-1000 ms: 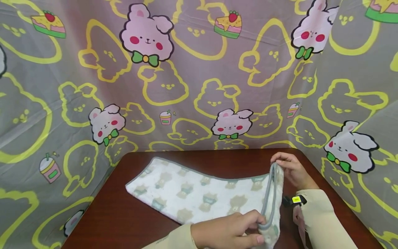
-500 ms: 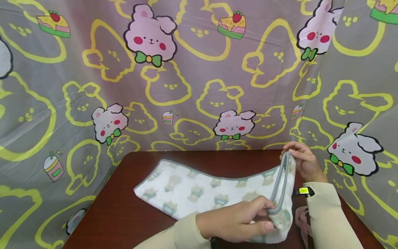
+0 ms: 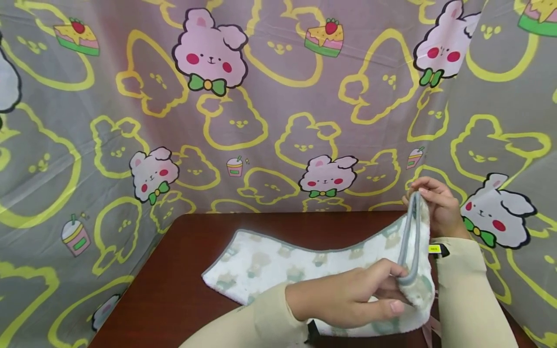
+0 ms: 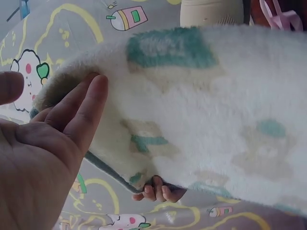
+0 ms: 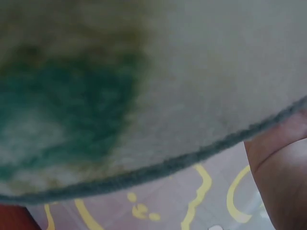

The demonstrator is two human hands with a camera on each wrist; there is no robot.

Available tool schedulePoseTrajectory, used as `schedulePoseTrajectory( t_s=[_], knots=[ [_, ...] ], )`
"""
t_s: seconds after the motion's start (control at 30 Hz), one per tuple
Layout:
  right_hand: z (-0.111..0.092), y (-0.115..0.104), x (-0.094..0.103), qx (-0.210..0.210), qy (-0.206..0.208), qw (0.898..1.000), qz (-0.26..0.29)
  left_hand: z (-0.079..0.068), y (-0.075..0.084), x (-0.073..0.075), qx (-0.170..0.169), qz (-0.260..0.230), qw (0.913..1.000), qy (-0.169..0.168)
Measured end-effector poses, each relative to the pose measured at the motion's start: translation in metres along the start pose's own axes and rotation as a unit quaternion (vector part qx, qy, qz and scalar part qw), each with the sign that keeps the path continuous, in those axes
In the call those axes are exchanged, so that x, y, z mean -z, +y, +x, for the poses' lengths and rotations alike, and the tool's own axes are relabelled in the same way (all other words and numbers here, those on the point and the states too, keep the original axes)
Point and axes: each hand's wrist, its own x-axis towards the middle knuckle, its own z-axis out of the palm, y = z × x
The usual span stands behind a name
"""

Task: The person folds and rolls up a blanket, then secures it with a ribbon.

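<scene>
A fluffy white towel (image 3: pixel 300 261) with bear prints and grey edging lies lengthwise on the table, folded, its right end raised. My right hand (image 3: pixel 439 208) pinches the raised far corner; its fingertips (image 4: pixel 158 190) show under the edge in the left wrist view. At the near corner of the raised end is my left hand (image 3: pixel 344 295). Its long fingers (image 4: pixel 88 110) lie straight against the fleece, one reaching to the edging, and the thumb stands away from the cloth. In the right wrist view the towel (image 5: pixel 216 72) fills most of the picture, with part of a hand at the right edge.
The dark red-brown table (image 3: pixel 161 290) shows to the left of and behind the towel. Patterned curtains (image 3: pixel 270 106) with rabbits stand close around its back and sides. A pink ribbon (image 3: pixel 431 328) hangs by the right sleeve (image 3: pixel 474 290).
Both hands have moved right and away from me, lifting the towel's right end higher. Its left end has slid right along the table. The left thumb has come away from the cloth.
</scene>
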Motion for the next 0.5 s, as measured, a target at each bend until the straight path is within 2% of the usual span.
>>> schedulePoseTrajectory(
  t_s=[0.17, 0.27, 0.5],
  knots=[
    [0.017, 0.004, -0.005, 0.001, 0.029, 0.999, -0.025, -0.007, 0.002, 0.012, -0.005, 0.033, 0.9992, 0.020],
    [0.029, 0.010, -0.008, -0.004, 0.033, 0.999, -0.038, -0.015, 0.002, 0.021, -0.020, 0.031, 0.9985, 0.041],
    [0.059, 0.030, -0.015, -0.038, 0.030, 0.996, -0.079, -0.041, -0.002, 0.043, -0.030, 0.041, 0.9899, 0.132]
  ],
)
